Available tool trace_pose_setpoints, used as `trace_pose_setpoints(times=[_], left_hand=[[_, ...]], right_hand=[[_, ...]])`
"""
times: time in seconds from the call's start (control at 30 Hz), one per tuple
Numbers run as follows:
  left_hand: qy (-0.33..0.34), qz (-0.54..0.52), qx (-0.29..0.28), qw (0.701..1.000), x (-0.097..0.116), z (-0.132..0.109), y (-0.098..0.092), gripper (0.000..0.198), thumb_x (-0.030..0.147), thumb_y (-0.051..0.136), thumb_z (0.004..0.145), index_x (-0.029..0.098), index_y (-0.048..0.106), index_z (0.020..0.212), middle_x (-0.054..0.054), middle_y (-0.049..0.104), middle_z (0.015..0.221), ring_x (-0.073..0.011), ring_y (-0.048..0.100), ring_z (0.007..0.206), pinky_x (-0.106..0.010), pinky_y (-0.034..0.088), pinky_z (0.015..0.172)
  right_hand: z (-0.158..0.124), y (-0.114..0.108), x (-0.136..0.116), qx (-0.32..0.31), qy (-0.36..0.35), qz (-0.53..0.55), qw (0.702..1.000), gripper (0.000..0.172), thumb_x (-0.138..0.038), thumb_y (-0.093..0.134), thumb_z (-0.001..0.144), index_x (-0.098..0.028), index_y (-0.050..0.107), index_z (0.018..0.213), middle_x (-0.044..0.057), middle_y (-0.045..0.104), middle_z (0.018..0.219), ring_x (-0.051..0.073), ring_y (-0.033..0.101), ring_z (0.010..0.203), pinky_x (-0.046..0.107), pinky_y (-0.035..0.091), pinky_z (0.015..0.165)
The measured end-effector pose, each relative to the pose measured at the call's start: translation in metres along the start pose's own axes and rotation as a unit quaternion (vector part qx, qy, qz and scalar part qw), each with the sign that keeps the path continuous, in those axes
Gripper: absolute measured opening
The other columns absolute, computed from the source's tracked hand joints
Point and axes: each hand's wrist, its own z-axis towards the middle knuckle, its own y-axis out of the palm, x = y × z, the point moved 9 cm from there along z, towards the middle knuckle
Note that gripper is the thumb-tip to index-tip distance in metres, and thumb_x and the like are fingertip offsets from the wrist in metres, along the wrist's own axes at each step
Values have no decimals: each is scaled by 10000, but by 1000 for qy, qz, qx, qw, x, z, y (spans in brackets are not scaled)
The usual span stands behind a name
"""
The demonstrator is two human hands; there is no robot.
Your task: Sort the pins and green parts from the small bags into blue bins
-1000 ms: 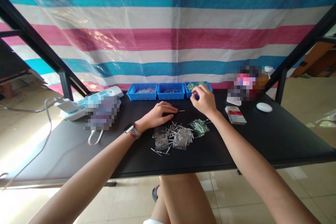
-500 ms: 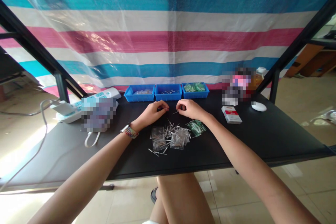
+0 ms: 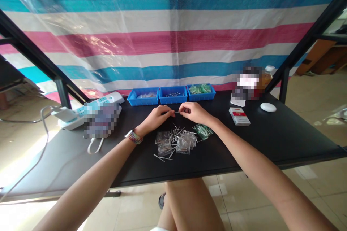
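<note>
My left hand (image 3: 157, 116) and my right hand (image 3: 193, 112) meet just above the black table (image 3: 271, 140), fingers pinched on the two ends of a thin metal pin (image 3: 177, 112). Just in front of them lies a heap of loose metal pins and small clear bags (image 3: 176, 141), with a small bag of green parts (image 3: 204, 131) at its right. Behind the hands stand three blue trays: the left one (image 3: 143, 96) holds clear bags, the middle one (image 3: 172, 95) holds pins, the right one (image 3: 201, 92) holds green parts.
A white power strip (image 3: 81, 110) with a cable lies at the left. A red and white packet (image 3: 239, 116) and a white mouse (image 3: 268, 107) sit at the right. A striped tarp (image 3: 173, 36) hangs behind, with black frame posts on both sides.
My right hand has come back from the right blue tray to the middle of the table. Both hands have closed together on one pin.
</note>
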Motion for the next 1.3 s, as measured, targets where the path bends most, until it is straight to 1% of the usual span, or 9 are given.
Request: trace_pose_setpoints(times=[0.13,0.27,0.43,0.57,0.7,0.8,0.93,1.1,1.3], left_hand=[[-27,-50,4,998,-1,0,-2,415,532,607,984,199,786,813,-59,781,878,-241,700,874,-352,482,867],[-56,-40,31,997,-6,-1,-8,467,567,630,959,183,727,712,-31,701,733,-187,606,708,-319,445,724],[-51,-92,16,994,-4,0,-6,384,537,671,925,188,779,808,-69,780,881,-234,696,868,-348,506,859],[-49,-93,47,993,-5,0,-10,319,505,730,886,192,775,841,-73,785,910,-241,710,894,-365,530,893],[-54,-91,69,992,-9,1,-12,268,460,763,858,193,769,881,-74,783,934,-240,709,918,-372,536,888],[-50,-98,72,991,-7,1,-12,260,449,777,852,191,754,878,-72,775,934,-231,698,906,-369,533,876],[-46,-111,76,990,-2,0,-14,306,489,765,871,184,744,893,-60,760,911,-217,677,875,-347,522,842],[-53,-95,47,993,0,0,-13,444,574,621,962,179,768,821,-51,738,833,-212,643,811,-337,501,806],[-46,-113,40,992,-1,-1,-11,414,561,665,961,178,758,833,-56,741,876,-208,654,831,-336,497,817]], right_hand=[[1,-3,-9,48,-25,32,998,38,-180,717,902,-187,720,864,15,671,876,126,572,683,260,448,657],[1,-5,-14,67,-25,50,996,38,-201,730,892,-192,738,857,22,681,865,138,604,700,262,466,649],[1,-3,-14,72,-14,67,995,40,-228,734,877,-193,744,860,34,704,887,149,632,723,269,488,653],[2,1,-2,75,42,125,988,150,-288,773,836,-194,723,942,20,718,848,158,646,728,283,521,676],[1,6,11,82,113,242,960,265,-386,813,790,-195,668,900,3,691,776,163,669,674,292,563,629],[1,4,13,109,132,292,941,292,-422,820,772,-192,657,850,3,676,749,164,680,646,292,579,594],[1,-2,9,139,115,301,936,305,-414,850,737,-197,667,849,6,691,754,166,687,669,297,584,620],[0,-7,3,141,101,254,951,193,-344,807,768,-195,727,861,11,710,720,170,680,682,302,555,660],[0,-7,2,136,97,237,957,158,-310,808,753,-185,754,832,25,730,748,171,681,711,310,559,693]])
